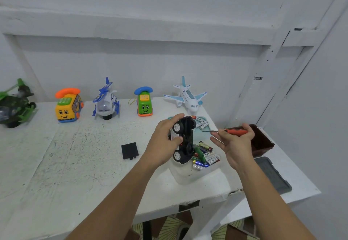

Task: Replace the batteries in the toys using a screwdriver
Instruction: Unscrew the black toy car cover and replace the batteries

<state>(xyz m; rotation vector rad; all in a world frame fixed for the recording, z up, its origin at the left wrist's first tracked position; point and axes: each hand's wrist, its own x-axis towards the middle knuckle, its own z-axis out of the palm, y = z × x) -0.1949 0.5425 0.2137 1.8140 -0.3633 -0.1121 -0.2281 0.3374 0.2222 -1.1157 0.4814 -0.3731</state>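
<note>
My left hand (163, 141) grips a black and white toy car (183, 140) turned on its side, its underside and white wheels facing me, above a white tub of batteries (205, 156). My right hand (236, 141) holds an orange-handled screwdriver (233, 131) between thumb and forefinger, its tip pointing left toward the car but apart from it; the other fingers are spread open. A black battery cover (130, 150) lies on the table to the left of my left hand. More batteries (201, 123) lie on a teal tray behind the car.
Along the back of the white table (75, 164) stand a green helicopter (16, 104), a yellow phone toy (68, 106), a blue and white helicopter (106, 101), a green phone toy (144, 102) and a white airplane (188, 97). A brown box (260, 141) and a grey lid (273, 175) lie right.
</note>
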